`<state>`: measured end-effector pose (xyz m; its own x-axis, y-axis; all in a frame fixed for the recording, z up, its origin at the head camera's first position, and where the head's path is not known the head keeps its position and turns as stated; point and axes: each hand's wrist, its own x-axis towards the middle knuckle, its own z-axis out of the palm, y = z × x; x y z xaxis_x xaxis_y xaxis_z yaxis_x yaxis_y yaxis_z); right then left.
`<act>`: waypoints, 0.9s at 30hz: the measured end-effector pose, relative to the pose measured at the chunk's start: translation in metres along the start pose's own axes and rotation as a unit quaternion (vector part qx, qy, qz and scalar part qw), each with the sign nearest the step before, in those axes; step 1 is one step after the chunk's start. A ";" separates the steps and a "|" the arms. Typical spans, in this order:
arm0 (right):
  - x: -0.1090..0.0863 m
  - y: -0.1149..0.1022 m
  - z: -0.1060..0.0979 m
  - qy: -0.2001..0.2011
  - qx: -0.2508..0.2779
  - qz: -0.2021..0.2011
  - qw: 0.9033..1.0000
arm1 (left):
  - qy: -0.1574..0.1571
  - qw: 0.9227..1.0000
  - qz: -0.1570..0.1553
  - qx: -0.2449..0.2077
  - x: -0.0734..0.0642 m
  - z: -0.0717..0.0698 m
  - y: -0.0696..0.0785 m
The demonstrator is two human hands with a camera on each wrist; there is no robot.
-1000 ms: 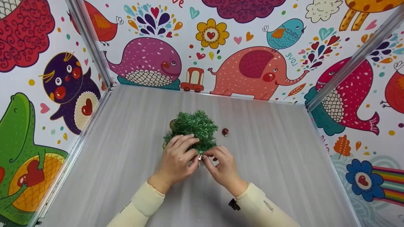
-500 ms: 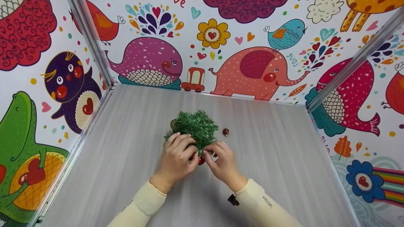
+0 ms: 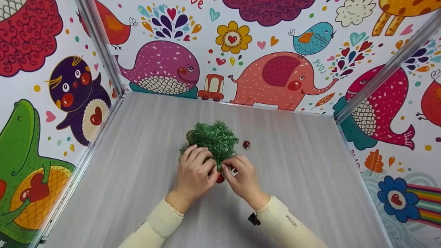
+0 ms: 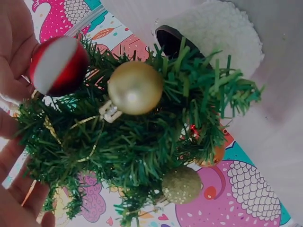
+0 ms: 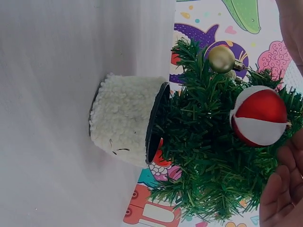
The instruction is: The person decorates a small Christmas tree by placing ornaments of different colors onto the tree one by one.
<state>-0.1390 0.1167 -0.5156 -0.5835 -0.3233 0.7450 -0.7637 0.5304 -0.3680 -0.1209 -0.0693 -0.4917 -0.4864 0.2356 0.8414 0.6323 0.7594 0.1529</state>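
Observation:
A small green artificial Christmas tree [image 3: 217, 137] stands on the table in a fuzzy white pot [image 5: 125, 118]. A red-and-white Christmas bauble [image 5: 260, 116] hangs on its near side, its cap toward the fingertips; the head view shows only a red bit of it. My left hand [image 3: 195, 170] is at the tree's near left, thumb and forefinger pinching a branch tip just above the bauble. Opposite it, my right hand [image 3: 243, 174] pinches at the bauble's hanging loop with thumb and forefinger. Fingers partly hide both grips. A smooth gold bauble [image 4: 136, 88] sits among the branches.
A dark red bauble [image 3: 246, 145] lies on the grey table [image 3: 293, 172] right of the tree. A glittery gold bauble [image 4: 182, 185] and an orange one [image 4: 212, 155] are on other branches. Printed cartoon walls [image 3: 268, 79] enclose the back and sides.
The red bauble has come into sight below the fingertips, where a shiny gold bit showed between them before. Both hands stay at the same branch, with small finger shifts.

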 end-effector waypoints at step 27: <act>-0.007 -0.002 0.003 -0.021 -0.039 0.004 0.999 | -0.026 0.999 0.031 0.005 0.000 -0.003 -0.004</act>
<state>-0.1341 0.1157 -0.5223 -0.6021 -0.3495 0.7178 -0.7357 0.5922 -0.3288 -0.1217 -0.0744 -0.4910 -0.4765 0.3136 0.8214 0.6564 0.7484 0.0950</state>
